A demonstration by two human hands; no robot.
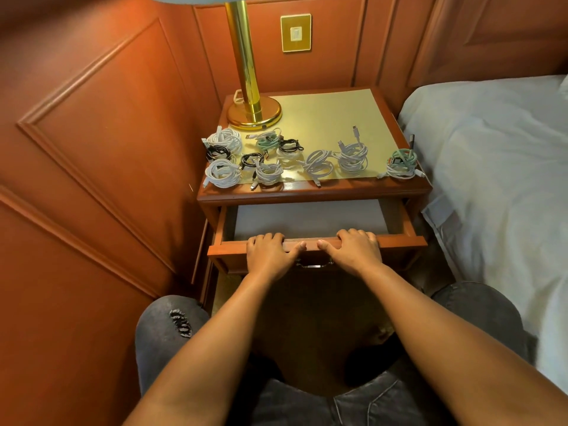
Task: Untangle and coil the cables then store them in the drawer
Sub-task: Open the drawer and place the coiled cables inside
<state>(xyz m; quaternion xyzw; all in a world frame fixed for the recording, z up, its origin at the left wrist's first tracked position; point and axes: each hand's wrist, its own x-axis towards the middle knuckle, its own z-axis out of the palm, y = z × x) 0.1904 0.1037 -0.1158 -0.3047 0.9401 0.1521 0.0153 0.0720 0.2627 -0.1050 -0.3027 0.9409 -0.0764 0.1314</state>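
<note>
Left hand [268, 253] and right hand [355, 249] both grip the drawer [396, 241] front edge, fingers curled over the top lip, thumbs on the outer face. Drawer is pulled partway out of the nightstand [313, 192]; the pale bottom that shows has nothing on it.

Cables [310, 158] sit coiled on the nightstand top, approx. a dozen bundles near the front edge, white, black and green, some touching, w/ a lamp [253, 109] behind.

Risks, as I judge: a hard jerk could shake coils off the front edge, since a few plugs overhang it; pulling too far could drop the drawer.

Can't see the drawer's back part, under the top. Handle mostly hidden between the hands. Lamp shade cut off up top.
</note>
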